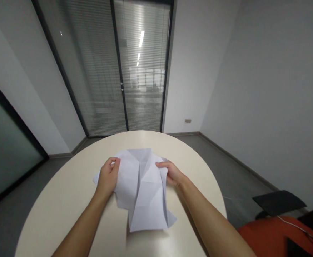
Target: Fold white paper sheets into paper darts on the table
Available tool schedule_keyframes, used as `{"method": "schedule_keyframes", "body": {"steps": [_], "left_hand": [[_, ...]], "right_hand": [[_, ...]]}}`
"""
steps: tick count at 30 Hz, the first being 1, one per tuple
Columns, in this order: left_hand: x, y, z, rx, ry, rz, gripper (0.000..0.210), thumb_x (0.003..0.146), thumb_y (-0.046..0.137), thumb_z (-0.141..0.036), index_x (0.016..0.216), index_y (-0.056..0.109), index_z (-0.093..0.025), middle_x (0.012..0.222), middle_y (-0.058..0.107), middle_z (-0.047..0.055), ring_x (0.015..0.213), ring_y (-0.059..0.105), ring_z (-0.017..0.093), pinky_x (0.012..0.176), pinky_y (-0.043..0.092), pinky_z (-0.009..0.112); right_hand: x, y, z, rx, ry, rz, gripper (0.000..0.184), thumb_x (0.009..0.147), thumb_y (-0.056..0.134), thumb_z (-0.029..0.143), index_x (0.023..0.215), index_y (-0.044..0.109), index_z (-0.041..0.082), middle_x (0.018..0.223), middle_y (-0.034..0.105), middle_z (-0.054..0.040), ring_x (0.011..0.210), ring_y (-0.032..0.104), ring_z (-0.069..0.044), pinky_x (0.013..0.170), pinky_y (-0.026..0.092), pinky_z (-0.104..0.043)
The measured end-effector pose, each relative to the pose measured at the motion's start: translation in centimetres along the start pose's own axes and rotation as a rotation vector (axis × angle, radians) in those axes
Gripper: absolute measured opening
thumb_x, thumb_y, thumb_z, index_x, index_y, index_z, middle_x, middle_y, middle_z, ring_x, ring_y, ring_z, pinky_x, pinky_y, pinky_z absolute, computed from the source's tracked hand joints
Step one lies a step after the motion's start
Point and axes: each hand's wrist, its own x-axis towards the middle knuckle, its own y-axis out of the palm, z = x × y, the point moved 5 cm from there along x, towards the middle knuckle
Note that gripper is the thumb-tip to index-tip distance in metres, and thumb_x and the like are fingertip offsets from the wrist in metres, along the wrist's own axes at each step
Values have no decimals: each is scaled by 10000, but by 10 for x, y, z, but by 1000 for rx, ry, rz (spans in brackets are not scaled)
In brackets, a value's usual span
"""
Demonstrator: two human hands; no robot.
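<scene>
A creased sheet of white paper (148, 200) is stretched between my two hands, just above a round cream table (73, 200). Fold lines run across it, and its outline is uneven, with flaps sticking out at the left and lower right. My left hand (109, 175) pinches the paper's left side between thumb and fingers. On the opposite side, my right hand (172, 172) grips the right edge, thumb on top and the other fingers partly hidden behind. The lower part of the sheet hangs toward me and casts a shadow on the tabletop.
An orange-red chair seat (271, 235) with a black armrest (279, 202) stands right of the table, a white cable (293, 225) lying over it. Beyond the table are a glass door with blinds (143, 100) and a white wall with a socket (188, 121).
</scene>
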Motion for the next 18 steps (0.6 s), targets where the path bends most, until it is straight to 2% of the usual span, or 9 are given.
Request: {"method": "schedule_keyframes", "body": {"steps": [3,6,8,10,11,13,15,18], "left_hand": [[2,-12,-1,-121,-52,-76,541,737,728,-580,1105,617,-200,674,672,-14,553,597,157,520,452,242],[5,-20,-2,-142,-44,-89,674,703,780,-494,1293,604,-218,879,749,44,791,701,207,699,544,294],[8,-27,1,-112,-23,-102,588,710,762,-470,1226,672,-205,1026,759,80,959,704,232,819,553,324],[12,-35,6,-61,-29,-131,449,707,743,-454,1058,739,-175,1093,757,101,1011,690,240,871,546,334],[14,-38,9,-57,-54,-132,441,711,739,-451,1053,744,-174,1103,757,104,995,690,235,850,551,329],[16,-39,17,-92,-158,-50,488,718,744,-446,1129,735,-183,1117,756,107,900,695,212,740,560,303],[14,-34,20,-159,-268,84,547,729,763,-425,1229,701,-213,1200,735,110,819,692,179,655,551,274],[5,-26,18,-265,-350,250,573,757,780,-416,1291,664,-242,1340,673,125,830,704,169,683,570,282]], "right_hand": [[-1,2,3,11,-24,4,394,737,714,166,1128,681,127,951,793,-107,887,768,-264,865,603,-376],[0,1,3,18,-56,-21,383,734,706,150,1116,678,145,986,790,-93,875,763,-244,846,609,-356],[2,-4,2,14,-62,-76,305,761,691,156,1066,684,145,961,788,-88,841,758,-223,807,612,-326],[4,-12,-1,2,-48,-162,197,806,665,177,999,687,142,896,779,-86,780,744,-204,734,610,-293],[6,-17,-3,-5,-40,-212,151,829,649,189,968,685,142,858,771,-84,742,733,-194,687,604,-278],[8,-26,-4,-15,-41,-317,91,858,621,198,913,673,148,787,746,-70,659,697,-174,586,578,-250],[10,-32,-4,-20,-62,-391,73,867,604,197,897,657,158,759,728,-60,608,666,-162,519,552,-236],[11,-34,-3,-22,-99,-410,74,863,607,202,924,637,172,781,727,-65,621,666,-169,515,556,-244]]}}
